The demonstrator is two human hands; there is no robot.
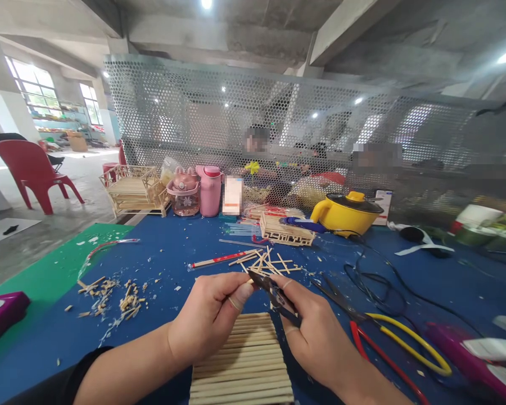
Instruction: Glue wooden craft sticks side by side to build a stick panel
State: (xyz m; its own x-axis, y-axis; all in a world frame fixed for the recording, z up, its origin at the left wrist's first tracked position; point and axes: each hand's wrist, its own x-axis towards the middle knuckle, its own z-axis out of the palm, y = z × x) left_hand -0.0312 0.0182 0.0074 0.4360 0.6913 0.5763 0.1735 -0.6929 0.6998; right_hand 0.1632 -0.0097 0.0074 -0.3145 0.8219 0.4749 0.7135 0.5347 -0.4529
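Note:
My left hand (215, 315) is closed in a pinch, with the pale end of a thin wooden stick (250, 282) showing at its fingertips. My right hand (316, 332) grips a pair of dark pliers (280, 298), and their jaws meet the stick beside my left thumb. Below both hands lies a panel of wooden sticks (240, 360) set side by side; my forearms flank it. Just beyond the hands, loose wooden sticks (272, 261) are scattered near a red-and-clear wrapper of sticks (223, 259).
Short offcuts (130, 301) litter the blue table (168, 247) at left. Large scissors (362, 318) with red and yellow handles lie at right near black cables (388, 281). Behind stand a yellow pot (349, 216), a small stick frame (289, 230), a pink bottle (209, 191) and a perforated metal screen (185, 112).

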